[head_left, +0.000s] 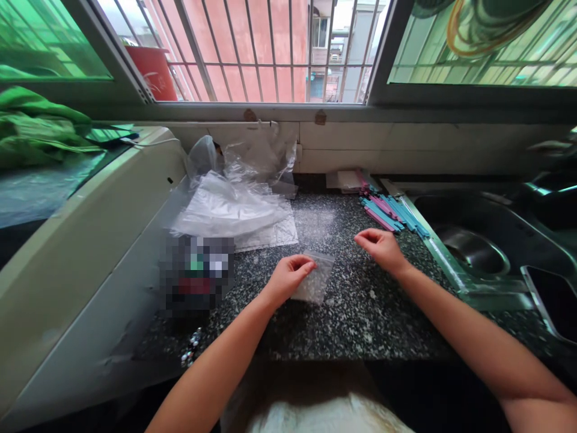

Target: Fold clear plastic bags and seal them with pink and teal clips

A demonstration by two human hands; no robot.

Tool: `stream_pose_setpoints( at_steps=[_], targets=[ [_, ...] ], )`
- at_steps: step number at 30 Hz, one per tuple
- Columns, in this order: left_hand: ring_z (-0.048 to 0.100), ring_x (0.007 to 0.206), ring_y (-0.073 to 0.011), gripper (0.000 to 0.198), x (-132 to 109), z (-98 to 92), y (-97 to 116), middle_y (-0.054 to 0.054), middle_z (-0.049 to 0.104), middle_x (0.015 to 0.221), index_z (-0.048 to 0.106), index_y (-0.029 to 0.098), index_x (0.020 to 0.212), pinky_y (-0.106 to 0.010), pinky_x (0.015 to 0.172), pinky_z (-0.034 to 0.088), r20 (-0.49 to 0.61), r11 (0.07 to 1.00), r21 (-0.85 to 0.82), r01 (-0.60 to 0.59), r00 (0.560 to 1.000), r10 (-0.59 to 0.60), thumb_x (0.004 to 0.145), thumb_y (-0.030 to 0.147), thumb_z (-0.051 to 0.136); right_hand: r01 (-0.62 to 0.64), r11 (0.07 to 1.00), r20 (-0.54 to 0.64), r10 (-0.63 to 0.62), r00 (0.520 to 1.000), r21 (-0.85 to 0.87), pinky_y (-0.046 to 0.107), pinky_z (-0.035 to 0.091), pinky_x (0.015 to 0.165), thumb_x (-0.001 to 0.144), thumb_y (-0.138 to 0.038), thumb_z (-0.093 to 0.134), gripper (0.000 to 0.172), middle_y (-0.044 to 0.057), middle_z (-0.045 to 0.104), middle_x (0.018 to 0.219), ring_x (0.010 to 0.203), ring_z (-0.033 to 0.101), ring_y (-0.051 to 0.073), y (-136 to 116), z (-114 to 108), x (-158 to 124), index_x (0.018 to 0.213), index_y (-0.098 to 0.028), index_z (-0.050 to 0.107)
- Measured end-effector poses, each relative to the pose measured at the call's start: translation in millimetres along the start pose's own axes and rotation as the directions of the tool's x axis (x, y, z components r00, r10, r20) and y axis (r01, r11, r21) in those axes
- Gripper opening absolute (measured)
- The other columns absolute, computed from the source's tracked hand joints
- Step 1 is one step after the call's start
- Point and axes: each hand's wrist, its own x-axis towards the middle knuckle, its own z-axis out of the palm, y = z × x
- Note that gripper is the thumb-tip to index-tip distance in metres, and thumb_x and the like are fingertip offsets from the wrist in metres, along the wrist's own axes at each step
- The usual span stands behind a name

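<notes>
Over the speckled dark counter (360,313), my left hand (291,276) pinches the upper part of a small clear plastic bag (315,285). My right hand (381,249) is to the right, its thumb and fingertips pressed together; whatever may be between them is too small to make out. Just beyond it lies a heap of blue and pink strips (387,210). A pile of clear plastic bags (229,207) is spread behind my left hand.
A metal sink (469,249) is at the right, with a phone (552,300) near its front edge. Small shiny pieces (192,349) lie at the front left, below a blurred-out patch. A pale raised panel (103,222) borders the left; a barred window stands behind.
</notes>
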Motion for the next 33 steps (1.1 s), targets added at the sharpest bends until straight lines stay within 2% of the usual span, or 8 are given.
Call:
stream_pose_setpoints(
  at_steps=[3, 6, 9, 13, 20, 28, 30, 33],
  targets=[
    [0.055, 0.067, -0.0145, 0.025, 0, 1.5, 0, -0.004, 0.067, 0.07, 0.067, 0.014, 0.069, -0.026, 0.066, 0.041, 0.0, 1.0, -0.005, 0.005, 1.0, -0.005, 0.063, 0.038, 0.063, -0.089, 0.94, -0.17, 0.034, 0.985, -0.329, 0.032, 0.045, 0.065, 0.075, -0.038, 0.053, 0.026, 0.007, 0.068, 0.073, 0.069, 0.06, 0.02, 23, -30, 39, 0.072, -0.016, 0.068],
    [0.054, 0.067, -0.0147, 0.024, 2, 2.3, -1, -0.004, 0.066, 0.07, 0.066, 0.014, 0.069, -0.026, 0.066, 0.041, -0.004, 1.0, -0.002, 0.014, 1.0, -0.014, 0.062, 0.037, 0.062, -0.259, 0.742, -0.278, 0.101, 0.955, -0.619, 0.034, 0.044, 0.068, 0.077, -0.032, 0.051, 0.027, 0.012, 0.069, 0.092, 0.086, 0.061, 0.026, 37, -53, 71, 0.086, -0.015, 0.071],
    [0.049, 0.06, -0.0127, 0.025, 2, 0.9, -2, -0.002, 0.061, 0.061, 0.064, 0.014, 0.065, -0.025, 0.061, 0.038, -0.004, 1.0, 0.024, 0.019, 1.0, -0.019, 0.062, 0.039, 0.06, -0.341, 0.57, -0.261, 0.219, 0.94, -0.747, 0.035, 0.043, 0.069, 0.079, -0.038, 0.051, 0.035, 0.014, 0.067, 0.1, 0.093, 0.059, 0.03, 42, -61, 91, 0.098, -0.016, 0.07],
    [0.042, 0.054, -0.0099, 0.028, 3, -1.0, -2, 0.002, 0.054, 0.054, 0.061, 0.014, 0.062, -0.023, 0.057, 0.033, 0.0, 0.999, 0.044, 0.008, 1.0, -0.008, 0.065, 0.041, 0.058, -0.295, 0.409, -0.188, 0.28, 0.941, -0.864, 0.036, 0.041, 0.071, 0.082, -0.041, 0.047, 0.04, 0.018, 0.065, 0.102, 0.096, 0.058, 0.031, 44, -55, 99, 0.1, -0.013, 0.069],
    [0.043, 0.057, -0.0106, 0.029, 3, -0.9, -2, 0.001, 0.055, 0.057, 0.062, 0.013, 0.064, -0.023, 0.058, 0.033, 0.025, 0.999, 0.041, 0.006, 1.0, -0.007, 0.065, 0.042, 0.057, -0.158, 0.314, -0.108, 0.172, 0.979, -0.936, 0.036, 0.036, 0.075, 0.086, -0.025, 0.039, 0.035, 0.021, 0.063, 0.103, 0.1, 0.055, 0.029, 50, -49, 86, 0.103, -0.01, 0.065],
    [0.049, 0.059, -0.0127, 0.026, 3, -1.9, -1, -0.002, 0.062, 0.06, 0.065, 0.014, 0.065, -0.025, 0.061, 0.038, -0.007, 0.997, 0.077, 0.031, 1.0, -0.031, 0.065, 0.038, 0.057, -0.14, 0.294, -0.087, 0.185, 0.979, -0.946, 0.033, 0.034, 0.071, 0.082, -0.025, 0.041, 0.035, 0.021, 0.065, 0.098, 0.092, 0.057, 0.027, 44, -53, 87, 0.099, -0.007, 0.066],
    [0.053, 0.064, -0.0145, 0.024, 3, -2.3, 0, -0.004, 0.066, 0.066, 0.067, 0.014, 0.067, -0.026, 0.065, 0.04, -0.017, 0.995, 0.086, 0.04, 0.999, -0.039, 0.066, 0.036, 0.057, -0.133, 0.305, -0.098, 0.126, 0.987, -0.943, 0.033, 0.033, 0.069, 0.082, -0.026, 0.04, 0.036, 0.021, 0.065, 0.096, 0.089, 0.056, 0.027, 41, -55, 85, 0.099, -0.006, 0.065],
    [0.057, 0.069, -0.0157, 0.023, 3, -3.8, 3, -0.005, 0.069, 0.073, 0.069, 0.014, 0.071, -0.027, 0.069, 0.042, -0.023, 0.995, 0.083, 0.048, 0.999, -0.047, 0.067, 0.032, 0.056, -0.072, 0.36, -0.101, -0.063, 0.993, -0.93, 0.032, 0.03, 0.064, 0.082, -0.028, 0.041, 0.035, 0.018, 0.066, 0.087, 0.08, 0.055, 0.025, 35, -52, 74, 0.09, -0.006, 0.067]
  ],
)
